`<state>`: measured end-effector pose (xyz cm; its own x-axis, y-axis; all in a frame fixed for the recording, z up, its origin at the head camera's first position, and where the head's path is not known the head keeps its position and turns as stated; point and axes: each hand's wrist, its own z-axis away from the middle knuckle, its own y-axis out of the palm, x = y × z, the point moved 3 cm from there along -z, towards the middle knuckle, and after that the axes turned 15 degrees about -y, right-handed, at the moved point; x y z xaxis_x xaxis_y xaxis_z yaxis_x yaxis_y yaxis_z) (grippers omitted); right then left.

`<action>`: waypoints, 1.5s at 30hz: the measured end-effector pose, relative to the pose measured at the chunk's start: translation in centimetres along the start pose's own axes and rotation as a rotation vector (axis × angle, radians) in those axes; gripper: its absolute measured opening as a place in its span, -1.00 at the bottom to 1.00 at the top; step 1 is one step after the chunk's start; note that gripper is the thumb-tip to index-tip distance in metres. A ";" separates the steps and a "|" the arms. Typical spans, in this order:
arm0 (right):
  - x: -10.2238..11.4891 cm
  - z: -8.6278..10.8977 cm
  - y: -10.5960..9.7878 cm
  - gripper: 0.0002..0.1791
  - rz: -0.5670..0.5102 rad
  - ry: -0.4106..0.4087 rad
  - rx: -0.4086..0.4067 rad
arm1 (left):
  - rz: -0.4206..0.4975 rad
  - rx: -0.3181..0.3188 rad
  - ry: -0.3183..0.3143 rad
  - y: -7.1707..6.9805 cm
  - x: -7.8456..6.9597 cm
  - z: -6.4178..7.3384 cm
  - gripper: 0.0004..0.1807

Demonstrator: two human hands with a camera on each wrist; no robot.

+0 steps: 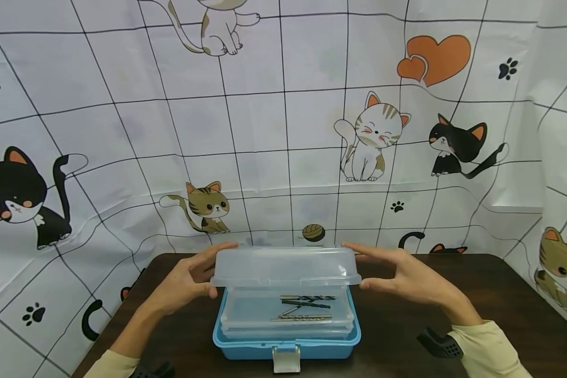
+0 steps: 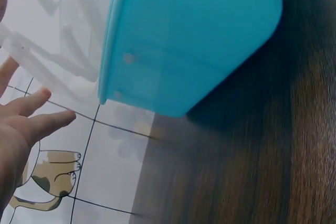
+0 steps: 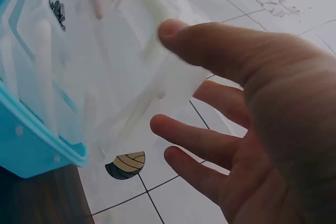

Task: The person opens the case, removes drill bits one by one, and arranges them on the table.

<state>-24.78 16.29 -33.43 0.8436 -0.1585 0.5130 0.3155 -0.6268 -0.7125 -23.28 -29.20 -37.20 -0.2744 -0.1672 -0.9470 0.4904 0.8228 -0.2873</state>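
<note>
A light-blue toolbox (image 1: 221, 344) with a clear lid (image 1: 285, 266) stands on the table, its lid raised and tilted. Inside lies a clear tray (image 1: 245, 315) holding several drill bits (image 1: 307, 304), dark and silver. At the lid's left end is my left hand (image 1: 189, 278), thumb by the near corner and fingers spread toward the far edge. My right hand (image 1: 401, 275) mirrors it at the right end. In the right wrist view, the thumb (image 3: 178, 34) lies over the lid while the other fingers stretch out below. Exact fingertip contact is hard to tell.
A white latch (image 1: 286, 360) hangs down at the toolbox's front. The dark wood table (image 1: 397, 336) extends to both sides. Behind it hangs a white cloth (image 1: 312, 131) with cat prints and grid lines.
</note>
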 end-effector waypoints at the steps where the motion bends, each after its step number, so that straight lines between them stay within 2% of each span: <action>1: 0.0 0.1 0.0 -0.21 -0.015 0.016 -0.009 | 0.021 0.008 0.007 0.0 0.1 0.0 -0.04; 4: 0.0 0.1 -0.1 -0.24 -0.042 0.059 -0.041 | 0.032 -0.012 0.035 0.1 0.2 -0.1 -0.06; 7: 0.1 0.2 -0.2 -0.27 -0.057 0.083 -0.072 | 0.016 -0.067 0.048 0.2 0.2 -0.2 -0.05; 10: 0.2 0.1 -0.2 -0.29 -0.077 0.084 -0.095 | -0.025 -0.128 0.025 0.5 0.1 -0.2 -0.11; 14: 0.1 0.0 -0.1 -0.33 -0.091 0.087 -0.122 | -0.073 -0.165 -0.014 0.7 -0.3 -0.1 -0.18; 19: -0.1 -0.1 -0.1 -0.40 -0.121 0.092 -0.180 | -0.022 -0.124 -0.023 0.8 -0.6 0.0 -0.31; 22: -0.3 0.0 -0.2 -0.45 -0.101 0.106 -0.202 | -0.003 -0.105 -0.024 0.8 -0.5 -0.1 -0.37; 27: -0.7 0.0 -0.2 -0.53 -0.070 0.152 -0.232 | -0.041 -0.101 -0.040 0.9 -0.5 -0.4 -0.46; 30: -1.1 0.0 0.1 -0.57 -0.096 0.176 -0.267 | -0.078 -0.128 -0.073 1.2 -0.3 -0.5 -0.51; 33: -1.5 -0.2 0.5 -0.60 -0.133 0.206 -0.298 | -0.082 -0.177 -0.134 1.4 0.0 -0.4 -0.52; 36: -1.9 -0.3 0.8 -0.61 -0.175 0.249 -0.333 | -0.036 -0.210 -0.198 1.7 0.3 -0.5 -0.52; 40: -2.4 -0.3 1.3 -0.55 -0.232 0.324 -0.378 | 0.057 -0.208 -0.265 2.1 0.5 -0.8 -0.53; 45: -2.7 -0.3 1.6 -0.46 -0.297 0.394 -0.408 | 0.103 -0.234 -0.328 2.4 0.6 -0.9 -0.51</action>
<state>-26.66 15.46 -35.84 0.4987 -0.1534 0.8531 0.2546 -0.9149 -0.3133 -23.03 -26.81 -38.30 0.0630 -0.2108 -0.9755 0.2896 0.9392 -0.1843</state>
